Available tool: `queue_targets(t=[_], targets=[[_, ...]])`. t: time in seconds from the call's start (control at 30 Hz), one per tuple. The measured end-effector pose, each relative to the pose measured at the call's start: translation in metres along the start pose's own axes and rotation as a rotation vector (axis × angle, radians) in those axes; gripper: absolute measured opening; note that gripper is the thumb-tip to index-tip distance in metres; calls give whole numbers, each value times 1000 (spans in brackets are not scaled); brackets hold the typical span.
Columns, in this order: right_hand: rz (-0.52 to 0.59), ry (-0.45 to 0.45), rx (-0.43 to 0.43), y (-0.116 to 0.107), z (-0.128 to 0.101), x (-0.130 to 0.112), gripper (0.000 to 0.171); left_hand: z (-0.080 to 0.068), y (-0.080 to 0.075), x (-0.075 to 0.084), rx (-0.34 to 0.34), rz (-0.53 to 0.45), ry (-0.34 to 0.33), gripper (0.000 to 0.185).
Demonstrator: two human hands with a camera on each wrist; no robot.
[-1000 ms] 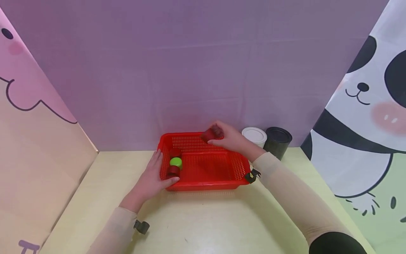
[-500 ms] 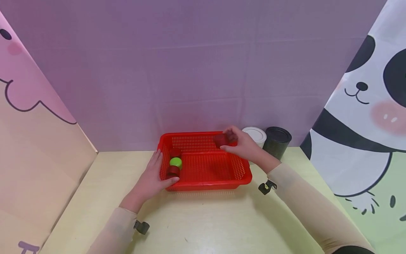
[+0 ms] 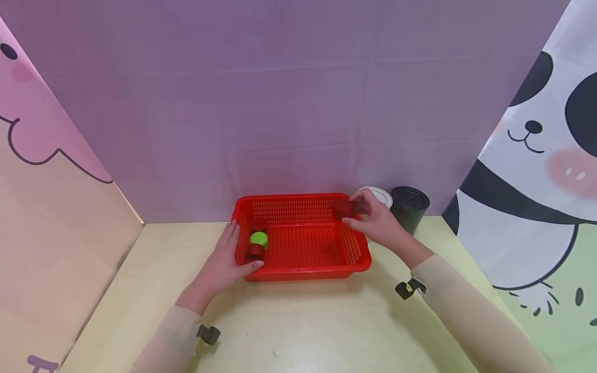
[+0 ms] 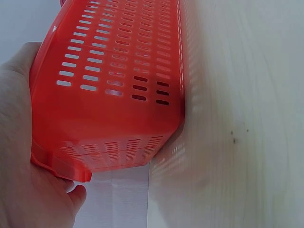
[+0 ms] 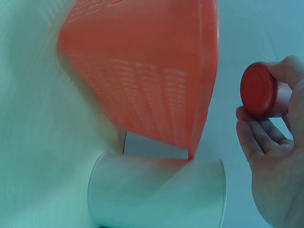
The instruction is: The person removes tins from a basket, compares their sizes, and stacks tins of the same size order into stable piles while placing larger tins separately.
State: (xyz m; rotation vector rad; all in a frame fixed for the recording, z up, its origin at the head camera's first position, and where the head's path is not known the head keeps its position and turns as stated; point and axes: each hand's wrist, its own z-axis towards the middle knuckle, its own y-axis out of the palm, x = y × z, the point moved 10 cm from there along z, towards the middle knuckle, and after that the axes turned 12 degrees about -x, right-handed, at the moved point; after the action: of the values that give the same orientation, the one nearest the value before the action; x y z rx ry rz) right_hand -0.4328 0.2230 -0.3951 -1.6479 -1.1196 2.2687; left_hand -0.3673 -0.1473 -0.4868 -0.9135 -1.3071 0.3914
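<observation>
Fingers of the right hand (image 3: pixel 379 220) are curling round a small dark red cap (image 3: pixel 344 208), pinching it between thumb and fingertips just above the far right corner of the red basket (image 3: pixel 303 269). Seen from the right wrist, the cap (image 5: pixel 260 90) is sitting between the thumb and fingers (image 5: pixel 254 135) of that hand (image 5: pixel 278 171), its round face turned toward the camera, clear of the basket's rim (image 5: pixel 204 85). The left hand (image 3: pixel 219 267) is gripping the basket's near left corner, thumb lying along the front edge and fingers running up the left wall; from the left wrist, the palm (image 4: pixel 21 156) is pressing against the slotted wall (image 4: pixel 118 80) with the thumb wrapping under the rim. The basket is resting flat on the pale yellow table (image 3: pixel 298 326), close to the purple backdrop (image 3: pixel 280 103). Inside it, along the left wall, a green cap (image 3: pixel 258 238) is lying between two more dark red caps (image 3: pixel 255 252). A white can (image 3: pixel 380 195) is standing just behind the right hand, touching or nearly touching the basket's right end, and a black can (image 3: pixel 409 207) is standing just beside it on the right.
</observation>
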Motion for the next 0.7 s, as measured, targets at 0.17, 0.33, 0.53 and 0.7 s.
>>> queue_targets(t=[0.17,0.33,0.53,0.7], targets=[[-51,4,52,-10,-11,6,52,0,1,-1,0,0,1,132],[-119,9,82,-17,-20,10,52,0,0,-1,6,-1,5,132],[-169,0,101,-23,-31,16,52,1,0,-1,6,12,4,131],[-197,-28,106,-28,-40,17,51,0,0,0,5,16,4,131]])
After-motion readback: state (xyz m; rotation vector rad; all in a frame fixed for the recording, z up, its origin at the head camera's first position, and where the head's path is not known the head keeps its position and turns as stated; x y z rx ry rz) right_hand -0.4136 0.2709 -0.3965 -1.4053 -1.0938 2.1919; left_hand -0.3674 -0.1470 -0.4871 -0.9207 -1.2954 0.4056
